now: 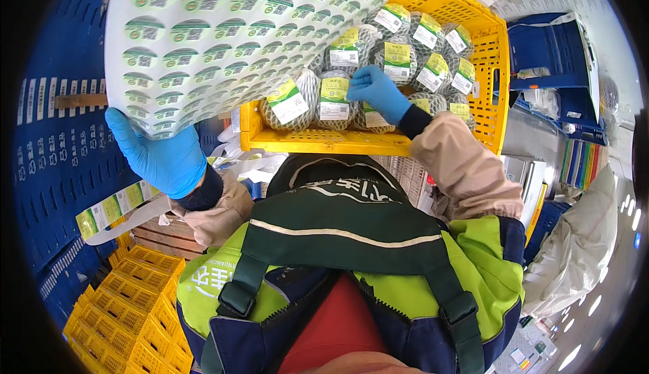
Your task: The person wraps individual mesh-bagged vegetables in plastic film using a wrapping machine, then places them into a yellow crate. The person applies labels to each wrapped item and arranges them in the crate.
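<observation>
My left hand [162, 161], in a blue glove, grips the lower corner of a large white sheet of round green-and-white stickers [223, 42]. The sheet hangs up and across the left part of a yellow plastic crate [324, 145], covering some of it. Rows of round produce in white net bags [291, 109] fill the crate, many with a green, yellow and white label. Over the front rows is my right hand [380, 93], also gloved in blue, its fingers bunched together beside a labelled bag [334, 100]. Whatever its fingertips may hold is too small to make out.
Blue plastic crates [67, 137] stand at the left, with stacked yellow crates [135, 306] at lower left. A strip of green labels [118, 208] hangs below my left hand. At right are a blue shelf bin [554, 69] and a white sack [571, 245].
</observation>
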`<state>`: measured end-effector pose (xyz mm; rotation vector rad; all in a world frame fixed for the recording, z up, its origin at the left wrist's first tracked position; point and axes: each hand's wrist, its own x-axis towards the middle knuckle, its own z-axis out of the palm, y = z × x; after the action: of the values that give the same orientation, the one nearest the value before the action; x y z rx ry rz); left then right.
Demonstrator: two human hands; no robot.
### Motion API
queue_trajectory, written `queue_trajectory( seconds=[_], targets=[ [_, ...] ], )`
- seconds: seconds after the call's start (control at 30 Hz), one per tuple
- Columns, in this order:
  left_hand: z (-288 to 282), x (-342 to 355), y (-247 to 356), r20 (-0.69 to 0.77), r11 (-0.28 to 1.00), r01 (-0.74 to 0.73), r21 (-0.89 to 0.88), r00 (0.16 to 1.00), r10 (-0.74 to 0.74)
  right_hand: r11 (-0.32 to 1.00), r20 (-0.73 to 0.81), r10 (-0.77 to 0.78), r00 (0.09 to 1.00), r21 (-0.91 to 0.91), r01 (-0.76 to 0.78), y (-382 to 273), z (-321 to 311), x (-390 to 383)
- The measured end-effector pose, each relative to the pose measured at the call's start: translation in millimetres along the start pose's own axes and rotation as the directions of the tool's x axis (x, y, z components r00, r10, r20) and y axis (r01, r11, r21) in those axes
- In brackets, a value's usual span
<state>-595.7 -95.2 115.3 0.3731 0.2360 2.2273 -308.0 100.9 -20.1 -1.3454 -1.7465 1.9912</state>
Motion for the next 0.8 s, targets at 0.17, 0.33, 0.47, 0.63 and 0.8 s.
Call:
queue_trajectory(
  seconds=[0.17, 0.33, 0.47, 0.63, 0.8],
  targets=[
    [21, -7, -12, -0.231, 0.856, -0.090, 0.509, 0.944, 0.237, 0.504, 0.002, -0.528, 0.849, -0.804, 0.316, -28, 7, -4],
    [43, -9, -48, 0.138, 0.257, -0.219, 0.941, 0.944, 0.300, 0.580, -0.369, -0.815, 0.447, -0.534, 0.615, -130, -30, -35],
    [66, -13, -78, 0.079, 0.434, -0.122, 0.893, 0.990, 0.115, 0.273, 0.019, -0.943, 0.333, -0.531, 0.802, -204, 12, -104],
    [74, -17, -95, 0.198, 0.332, -0.202, 0.921, 0.979, 0.046, -0.029, 0.319, -0.921, 0.224, -0.627, 0.778, -221, 43, -114],
    [81, -19, -99, 0.213, 0.404, -0.174, 0.898, 0.975, -0.055, -0.071, 0.373, -0.903, 0.214, -0.619, 0.782, -225, 33, -108]
  ],
)
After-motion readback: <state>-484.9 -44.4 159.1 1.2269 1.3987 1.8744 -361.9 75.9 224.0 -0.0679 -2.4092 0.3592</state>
